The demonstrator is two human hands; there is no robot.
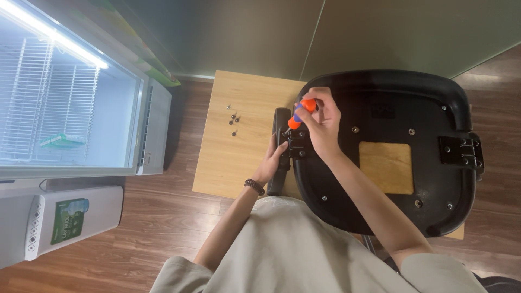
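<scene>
Screwdriver (300, 113) gripped in right hand (321, 123); left hand (273, 160) clasps armrest (280, 152) just below.

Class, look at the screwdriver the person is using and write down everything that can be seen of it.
The screwdriver has a bright orange handle with a blue band where it meets the shaft. It looks like plastic. The right hand grips the handle from above, so only part shows. It tilts down and to the left, its tip at the metal bracket on the black chair seat. The shaft is barely visible. The left hand steadies the armrest beside it.
</scene>
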